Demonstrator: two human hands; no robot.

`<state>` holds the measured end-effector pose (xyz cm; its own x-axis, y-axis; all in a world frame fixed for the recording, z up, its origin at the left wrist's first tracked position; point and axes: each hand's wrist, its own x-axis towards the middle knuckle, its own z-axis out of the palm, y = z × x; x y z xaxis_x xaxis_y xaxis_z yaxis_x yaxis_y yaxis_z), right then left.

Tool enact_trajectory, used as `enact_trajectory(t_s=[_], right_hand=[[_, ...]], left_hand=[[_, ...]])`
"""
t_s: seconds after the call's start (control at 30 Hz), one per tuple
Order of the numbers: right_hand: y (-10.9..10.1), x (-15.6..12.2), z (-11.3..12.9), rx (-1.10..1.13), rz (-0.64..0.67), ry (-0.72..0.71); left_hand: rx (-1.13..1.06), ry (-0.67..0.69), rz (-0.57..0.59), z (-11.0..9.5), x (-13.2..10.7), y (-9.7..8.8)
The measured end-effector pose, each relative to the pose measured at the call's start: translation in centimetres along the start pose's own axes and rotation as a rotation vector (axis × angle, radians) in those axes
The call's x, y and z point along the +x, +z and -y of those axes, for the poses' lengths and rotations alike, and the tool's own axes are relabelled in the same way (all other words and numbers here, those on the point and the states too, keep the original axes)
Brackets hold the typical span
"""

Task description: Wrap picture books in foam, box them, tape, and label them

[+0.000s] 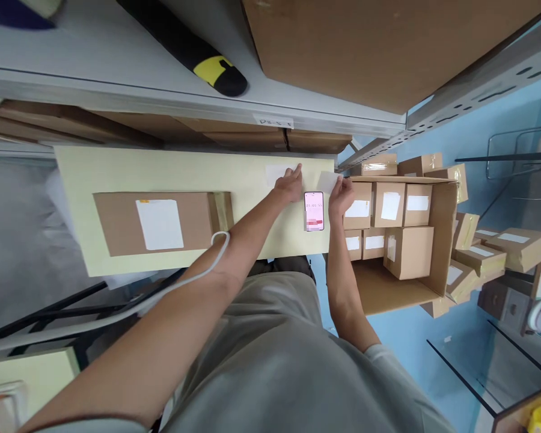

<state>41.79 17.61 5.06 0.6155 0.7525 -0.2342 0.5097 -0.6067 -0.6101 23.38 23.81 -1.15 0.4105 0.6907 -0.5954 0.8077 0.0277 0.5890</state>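
Note:
My left hand [289, 184] reaches across the pale table [117, 171], its fingers stretched out and pressing on a white paper slip [275, 174] that lies flat near the far edge. At the table's right end, my right hand [341, 196] pinches a second white slip [327, 180]. A phone [314, 211] with a pink lit screen lies on the table between the two hands. A white cable [216, 252] loops around my left forearm.
A flat cardboard parcel [117, 222] with a white label lies on the table's left part. Right of the table, an open carton [442, 228] holds several small labelled boxes, with more stacked beyond. Metal shelving [162, 90] with cartons runs above.

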Motion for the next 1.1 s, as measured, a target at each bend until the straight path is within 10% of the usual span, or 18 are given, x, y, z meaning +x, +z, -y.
enact_trajectory(t_s=[0.17, 0.4, 0.63, 0.9, 1.1], right_hand=[[-1.5, -4.9, 1.0, 0.045, 0.102, -0.159], [0.4, -16.3, 1.6, 0.053, 0.496, -0.472], [1.9, -23.3, 4.5, 0.278, 0.645, -0.608], [1.3, -24.6, 8.5, 0.446, 0.976, -0.264], [0.5, -28.3, 13.1, 0.425, 0.892, -0.368]], left_hand=[[-0.459, -0.032, -0.147, -0.5, -3.0, -0.9], [-1.302, -0.088, -0.187, -0.9, -18.7, 0.3], [-1.368, -0.168, -0.491, 4.1, -28.5, -0.5], [-1.288, -0.186, -0.407, 9.1, -34.5, -4.3], [-1.428, -0.079, -0.528, 9.2, -37.2, -5.7]])
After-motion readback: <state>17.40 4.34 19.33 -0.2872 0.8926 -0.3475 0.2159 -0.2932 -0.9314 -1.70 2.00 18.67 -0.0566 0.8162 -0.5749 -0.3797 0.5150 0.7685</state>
